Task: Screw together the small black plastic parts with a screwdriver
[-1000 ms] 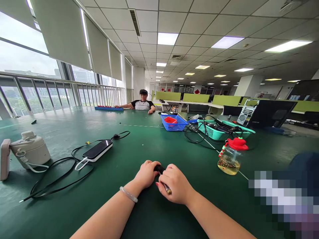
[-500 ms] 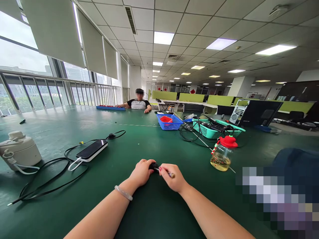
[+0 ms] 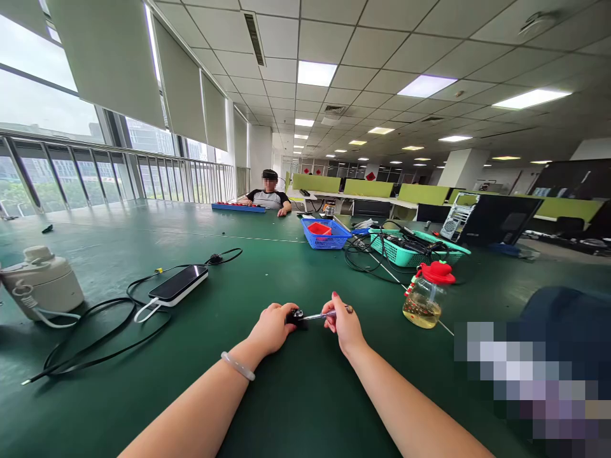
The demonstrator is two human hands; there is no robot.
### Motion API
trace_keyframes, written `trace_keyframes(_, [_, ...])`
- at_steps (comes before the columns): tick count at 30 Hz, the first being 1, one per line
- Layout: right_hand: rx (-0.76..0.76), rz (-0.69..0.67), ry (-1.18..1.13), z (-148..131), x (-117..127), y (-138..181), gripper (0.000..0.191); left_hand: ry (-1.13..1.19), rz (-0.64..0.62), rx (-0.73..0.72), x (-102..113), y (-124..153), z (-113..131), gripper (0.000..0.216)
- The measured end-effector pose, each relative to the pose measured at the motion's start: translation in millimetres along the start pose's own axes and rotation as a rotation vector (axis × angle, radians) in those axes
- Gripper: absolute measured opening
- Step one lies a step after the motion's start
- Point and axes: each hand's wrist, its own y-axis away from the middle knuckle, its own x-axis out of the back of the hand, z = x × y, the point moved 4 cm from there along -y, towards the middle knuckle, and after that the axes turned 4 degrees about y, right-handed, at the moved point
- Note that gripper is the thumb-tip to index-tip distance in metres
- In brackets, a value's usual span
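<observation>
My left hand [image 3: 273, 328] rests on the green table [image 3: 200, 369], its fingers closed around a small black part [image 3: 298, 317] whose exact kind I cannot make out. In my right hand [image 3: 347, 326] is a screwdriver [image 3: 315, 316] with a clear handle and a thin metal shaft. The shaft points left, its tip at or close to the black part; whether they touch I cannot tell. My right index finger is raised along the handle.
On the left lie a phone-like device [image 3: 179, 285], a black cable [image 3: 90, 364] and a white bottle [image 3: 45, 283]. Rightward stand a red-lidded jar [image 3: 422, 306], a blue basket [image 3: 326, 240] and a teal basket [image 3: 403, 254] of cables. Across the table sits a person [image 3: 270, 197] beside a blue tray [image 3: 237, 207].
My right hand has drawn right and its grip has loosened, exposing the screwdriver's shaft. The left hand stays on the black part. Across the table, the blue tray has shifted right.
</observation>
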Motion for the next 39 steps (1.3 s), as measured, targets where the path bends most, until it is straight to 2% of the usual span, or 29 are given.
trace_keyframes(10, [-0.045,0.114,-0.083,7.1,5.1,-3.3,0.058,-0.018,0.0,0.002,1.5,1.3,2.9,0.041])
trace_keyframes(17, [-0.051,0.053,-0.108,8.9,1.7,-5.1,0.047,-0.036,-0.001,-0.014,1.3,1.1,3.1,0.04])
trace_keyframes(24, [-0.131,0.054,-0.159,11.6,3.2,-4.3,0.042,-0.043,0.001,-0.018,0.9,0.9,3.2,0.038])
trace_keyframes(28, [-0.012,-0.008,-0.102,4.4,-1.5,-1.7,0.043,-0.038,-0.001,-0.017,0.3,0.7,3.0,0.038])
trace_keyframes(32, [0.158,-0.065,0.14,-5.2,-5.6,5.1,0.044,-0.037,-0.007,-0.016,1.1,1.0,3.2,0.039])
trace_keyframes(36, [0.433,-0.115,0.478,-21.7,-10.9,19.8,0.039,-0.026,-0.006,-0.027,1.4,1.5,3.7,0.038])
trace_keyframes(39, [0.661,-0.236,0.643,-32.3,-21.2,34.7,0.037,-0.028,0.0,-0.024,0.3,1.5,2.2,0.038])
